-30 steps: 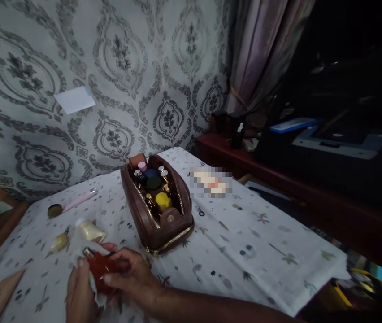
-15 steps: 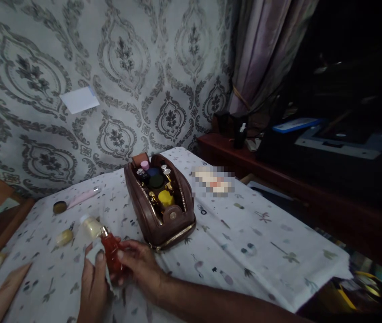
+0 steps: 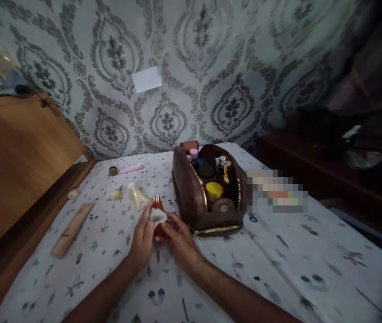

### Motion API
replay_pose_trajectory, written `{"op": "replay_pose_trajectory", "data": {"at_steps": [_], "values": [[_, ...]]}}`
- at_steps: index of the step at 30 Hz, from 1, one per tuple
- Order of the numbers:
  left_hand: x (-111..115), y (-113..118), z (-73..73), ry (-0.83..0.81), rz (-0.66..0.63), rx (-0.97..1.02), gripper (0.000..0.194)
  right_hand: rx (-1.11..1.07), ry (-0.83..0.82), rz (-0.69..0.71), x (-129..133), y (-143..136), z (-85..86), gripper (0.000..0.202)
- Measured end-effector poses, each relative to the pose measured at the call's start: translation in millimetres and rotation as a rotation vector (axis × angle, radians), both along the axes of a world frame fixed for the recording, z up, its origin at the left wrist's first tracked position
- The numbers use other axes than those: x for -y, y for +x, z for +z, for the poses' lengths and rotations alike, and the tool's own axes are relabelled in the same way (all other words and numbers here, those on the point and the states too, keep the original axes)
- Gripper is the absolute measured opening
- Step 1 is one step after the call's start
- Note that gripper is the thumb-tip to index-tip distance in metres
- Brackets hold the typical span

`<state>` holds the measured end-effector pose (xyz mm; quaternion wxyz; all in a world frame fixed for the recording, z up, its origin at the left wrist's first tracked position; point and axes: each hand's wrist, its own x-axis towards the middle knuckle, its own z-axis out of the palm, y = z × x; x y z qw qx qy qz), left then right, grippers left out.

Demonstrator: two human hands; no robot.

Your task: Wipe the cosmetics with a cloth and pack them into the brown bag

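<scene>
A red spray bottle (image 3: 158, 205) with a shiny metallic nozzle stands tilted slightly between my two hands, in front of the bag. My right hand (image 3: 183, 244) grips it from the right side. Pressed against its front is a small white wipe (image 3: 158, 216), which my left hand (image 3: 142, 237) holds with the fingers closed. Just beyond my hands sits an unzipped brown toiletry bag (image 3: 186, 193). Inside it are a yellow-lidded jar (image 3: 214, 191), a dark round lid (image 3: 206, 172), a pink cap (image 3: 193, 153) and several small bottles, partly hidden by the bag's walls.
Left of my hands lie a cream tube (image 3: 138, 197), a small yellowish jar (image 3: 116, 194), a pink tube (image 3: 131, 168), a dark round lid (image 3: 113, 171) and a beige tube (image 3: 72, 231). A pixelated item (image 3: 276, 190) is right of the bag. A wooden board (image 3: 19, 170) borders the left.
My view has swung left, so bag and hands appear further right. The white wipe has shifted from the bottle's left side to across its front. Both hands keep their hold.
</scene>
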<state>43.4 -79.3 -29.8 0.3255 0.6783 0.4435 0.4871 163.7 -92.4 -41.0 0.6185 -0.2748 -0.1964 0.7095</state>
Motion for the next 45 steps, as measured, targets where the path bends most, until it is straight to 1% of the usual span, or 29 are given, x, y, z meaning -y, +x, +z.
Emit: {"op": "replay_pose_trajectory", "data": {"at_steps": [5, 11, 13, 16, 19, 23, 25, 27, 30, 35, 37, 40, 42, 45], "values": [[-3, -2, 6.5, -0.044, -0.042, -0.067, 0.052, -0.009, -0.011, 0.019, 1, 1, -0.9, 0.048], [-6, -7, 2.5, 0.006, 0.025, -0.008, 0.048, 0.050, 0.023, 0.063, 2, 3, 1.7, 0.041], [-7, -7, 4.7, 0.013, 0.004, -0.018, 0.042, 0.064, 0.019, 0.059, 2, 3, 2.7, 0.041], [-8, -7, 10.7, 0.008, -0.066, -0.059, 0.030, 0.080, -0.001, 0.046, 2, 3, 3.9, 0.041], [-10, -7, 14.8, 0.021, -0.091, -0.084, 0.027, 0.095, -0.032, 0.027, 1, 2, 4.0, 0.044], [-13, -11, 14.5, 0.026, -0.038, -0.140, 0.028, 0.125, -0.036, 0.021, 1, 1, 3.6, 0.047], [-13, -13, 13.9, 0.004, -0.047, -0.147, 0.028, 0.134, -0.049, 0.037, 1, 1, 4.2, 0.046], [-13, -14, 14.0, -0.020, -0.067, -0.134, 0.029, 0.136, -0.067, 0.042, 2, 1, 5.4, 0.047], [-13, -14, 15.0, -0.036, -0.050, -0.099, 0.030, 0.135, -0.083, 0.033, 2, 1, 7.4, 0.049], [-13, -16, 19.2, -0.080, -0.035, -0.029, 0.028, 0.101, -0.057, 0.058, 2, -1, 9.8, 0.046], [-13, -18, 21.9, -0.082, 0.008, 0.023, 0.027, 0.077, -0.055, 0.049, 3, -1, 10.1, 0.048], [-12, -19, 25.0, -0.042, 0.074, 0.063, 0.026, 0.064, -0.045, 0.046, 3, -2, 10.1, 0.049], [-10, -19, 25.5, -0.039, 0.043, 0.037, 0.024, 0.071, -0.022, 0.048, 4, -2, 10.0, 0.048], [-8, -15, 23.3, -0.072, -0.050, -0.039, 0.025, 0.113, 0.037, 0.034, 6, -1, 10.5, 0.045]]}}
